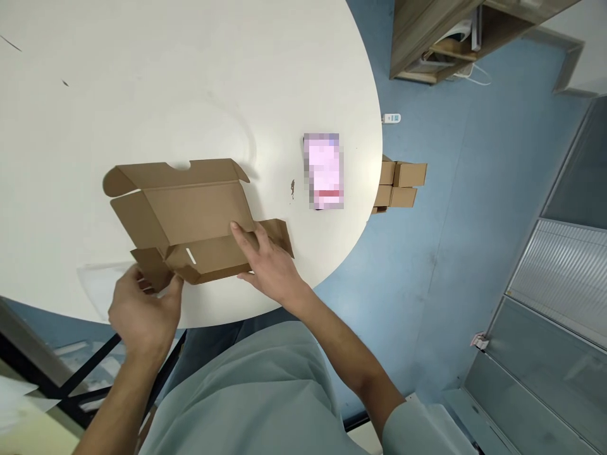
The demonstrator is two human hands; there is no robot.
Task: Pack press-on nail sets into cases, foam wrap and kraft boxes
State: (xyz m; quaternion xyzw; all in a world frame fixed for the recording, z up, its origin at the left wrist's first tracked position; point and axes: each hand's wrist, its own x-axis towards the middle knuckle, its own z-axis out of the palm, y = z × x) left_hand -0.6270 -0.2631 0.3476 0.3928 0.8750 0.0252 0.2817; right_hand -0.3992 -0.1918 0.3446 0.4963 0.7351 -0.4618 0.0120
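Observation:
A brown cardboard mailer box (199, 208), partly folded, lies on the table with its lid panel raised and leaning away from me. My left hand (147, 309) pinches the left front corner flap between thumb and fingers; some fingertips are hidden behind the cardboard. On the right end of the box, my right hand (272, 265) has its index finger reaching over the inside and its thumb by the front wall. A side flap (281, 235) sticks out beyond that hand. There is a small white slot in the box's bottom near the left.
The round white table (165, 76) curves away on the right. A phone-like object (326, 170), blurred out, lies on it. Clear plastic (97, 284) sits by my left hand. Stacked small cardboard boxes (403, 183) stand past the edge, and a wooden cabinet (427, 38) is at upper right.

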